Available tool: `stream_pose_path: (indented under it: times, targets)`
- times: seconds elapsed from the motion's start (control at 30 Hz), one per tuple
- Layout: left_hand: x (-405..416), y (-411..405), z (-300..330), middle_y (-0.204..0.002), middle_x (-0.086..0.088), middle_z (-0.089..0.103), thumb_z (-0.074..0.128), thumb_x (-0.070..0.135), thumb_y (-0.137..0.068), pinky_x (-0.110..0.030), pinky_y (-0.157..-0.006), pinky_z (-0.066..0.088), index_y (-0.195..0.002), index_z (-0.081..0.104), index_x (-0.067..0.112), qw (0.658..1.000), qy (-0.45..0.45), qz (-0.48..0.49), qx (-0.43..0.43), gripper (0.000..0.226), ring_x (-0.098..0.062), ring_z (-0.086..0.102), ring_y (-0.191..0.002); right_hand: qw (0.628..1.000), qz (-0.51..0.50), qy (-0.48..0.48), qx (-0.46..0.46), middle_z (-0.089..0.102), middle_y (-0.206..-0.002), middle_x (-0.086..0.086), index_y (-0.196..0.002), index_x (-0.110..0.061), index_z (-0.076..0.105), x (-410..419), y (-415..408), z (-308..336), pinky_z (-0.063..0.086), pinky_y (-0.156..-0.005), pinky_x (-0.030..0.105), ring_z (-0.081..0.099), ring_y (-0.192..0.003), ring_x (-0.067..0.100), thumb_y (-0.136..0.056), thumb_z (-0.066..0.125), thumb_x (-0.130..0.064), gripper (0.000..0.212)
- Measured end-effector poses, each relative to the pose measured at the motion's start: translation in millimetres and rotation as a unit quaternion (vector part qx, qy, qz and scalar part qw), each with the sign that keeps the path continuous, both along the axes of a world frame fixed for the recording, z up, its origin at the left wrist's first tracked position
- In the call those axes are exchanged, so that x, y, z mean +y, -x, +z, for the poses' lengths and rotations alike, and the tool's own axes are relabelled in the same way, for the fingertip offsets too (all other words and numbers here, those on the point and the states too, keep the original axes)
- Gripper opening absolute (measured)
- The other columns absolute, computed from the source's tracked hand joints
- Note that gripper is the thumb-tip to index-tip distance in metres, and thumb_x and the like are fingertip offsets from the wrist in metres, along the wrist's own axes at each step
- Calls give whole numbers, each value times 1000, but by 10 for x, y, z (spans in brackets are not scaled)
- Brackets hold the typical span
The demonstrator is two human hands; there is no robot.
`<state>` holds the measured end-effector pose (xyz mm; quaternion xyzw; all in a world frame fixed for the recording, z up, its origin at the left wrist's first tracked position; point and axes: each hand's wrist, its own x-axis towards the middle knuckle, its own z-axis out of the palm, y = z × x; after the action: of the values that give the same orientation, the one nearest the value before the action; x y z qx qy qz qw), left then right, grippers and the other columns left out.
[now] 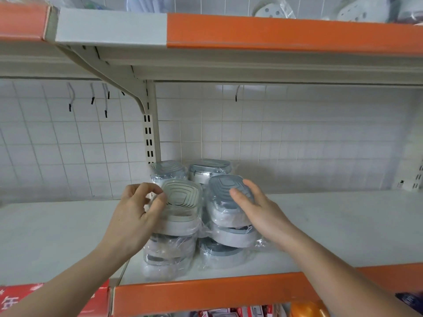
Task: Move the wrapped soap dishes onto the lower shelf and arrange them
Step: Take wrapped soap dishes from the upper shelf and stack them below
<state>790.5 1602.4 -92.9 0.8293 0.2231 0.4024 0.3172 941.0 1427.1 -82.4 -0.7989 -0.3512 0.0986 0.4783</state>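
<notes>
I see the wrapped soap dishes (196,213) stacked in clear film near the front edge of the lower shelf (320,225), beside the slotted upright (150,133). My left hand (135,216) curls its fingers on the white-topped dish (180,200). My right hand (258,209) lies flat, fingers straight, on the grey-topped dish (229,193). Overhead, an orange-edged upper shelf (274,33) overhangs. Wire hooks (91,97) hang on the white grid back panel (297,138).

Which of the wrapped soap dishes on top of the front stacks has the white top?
The front-left top dish, touched by the left hand; the others show grey tops.
</notes>
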Motion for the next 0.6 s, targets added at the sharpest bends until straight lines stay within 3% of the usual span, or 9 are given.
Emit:
stream_pose_path:
  times: [0.1,0.23,0.37,0.47,0.53,0.6]
  targets:
    - [55,1,45,-98,11,49,38,63,-59,-26,-72,35,-87,55,31,1000,-11,19,20,45,-2,52,-86,999,31,-4,-8,34,-149,-8,-147,-38,16,109,73,-30,27,-107,27,33,-136,12,-89,43,-58,67]
    - [128,47,64,-106,3,49,41,57,-66,-29,-76,35,-94,52,26,997,-36,37,63,44,-16,53,-93,998,17,-40,51,30,-151,-8,-147,-40,12,61,11,-15,27,-112,34,31,-138,14,-85,44,-62,73]
    - [51,125,243,-102,15,44,26,70,-64,-27,-74,38,-96,46,36,984,-170,21,43,50,-6,47,-93,996,-19,-40,80,28,-151,-11,-144,-42,22,-52,-20,3,30,-112,45,29,-138,13,-82,41,-66,70]
    - [-138,180,540,-95,29,47,32,61,-77,-12,-64,34,-96,50,36,955,-294,-43,-2,36,15,49,-78,999,-28,-14,10,43,-143,-9,-137,-31,41,-160,-16,163,34,-109,33,41,-127,6,-89,44,-55,54]
    - [-305,224,767,-91,26,49,39,50,-84,-7,-59,31,-97,53,31,919,-386,-77,-26,27,28,41,-66,996,-18,20,-88,56,-130,-7,-128,-25,54,-281,18,415,38,-100,19,51,-115,2,-91,52,-42,41]
    - [-469,246,1021,-92,24,49,41,46,-85,-5,-52,30,-98,50,33,898,-425,-104,-51,20,27,42,-70,987,4,12,-159,65,-112,-9,-116,-24,62,-443,99,764,41,-88,11,58,-101,0,-88,60,-32,30]
